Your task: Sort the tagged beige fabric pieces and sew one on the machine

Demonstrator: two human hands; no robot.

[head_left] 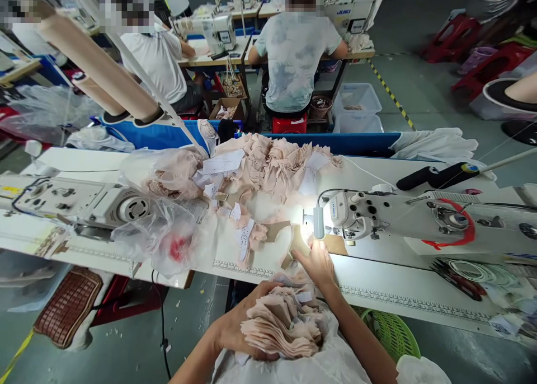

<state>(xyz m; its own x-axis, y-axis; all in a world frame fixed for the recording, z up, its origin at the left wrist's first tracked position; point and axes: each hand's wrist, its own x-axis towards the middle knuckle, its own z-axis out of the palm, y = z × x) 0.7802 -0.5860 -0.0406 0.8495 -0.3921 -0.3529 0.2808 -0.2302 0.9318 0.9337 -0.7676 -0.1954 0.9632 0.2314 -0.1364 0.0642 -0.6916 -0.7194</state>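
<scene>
Head view shows our long white desk [361, 275] running from 9 to 3 o'clock, with a sewing machine [386, 210] at 3 and a heap of pale pink cloth [268, 160] just off centre towards 12. At 6 o'clock a bundle of pale pink pieces [281, 328] rests on the white cloth [293, 370] over our lap, its edges fanning loosely. Our left hand [237, 317], between 6 and 7, has its grip wrapped around the bundle's side. Our right hand [319, 263], at 5, lies on the desk just below the lamp [319, 223], fingers at a beige piece [298, 239]; whether that grip pinches the piece or only presses it, we cannot tell. We judge that fingertips this near the sewing end could be hurt if the machine ran while they crept inward, and that the bundle could slide apart off our lap if the left grip slackened. A loose slip might also catch and be dragged from its batch. For writing, we read JUKI on our machine and on another machine [351, 12] at 1 o'clock; the paper slip [244, 238] at 7 and the ruler strip [247, 267] below it carry print too small to read.
</scene>
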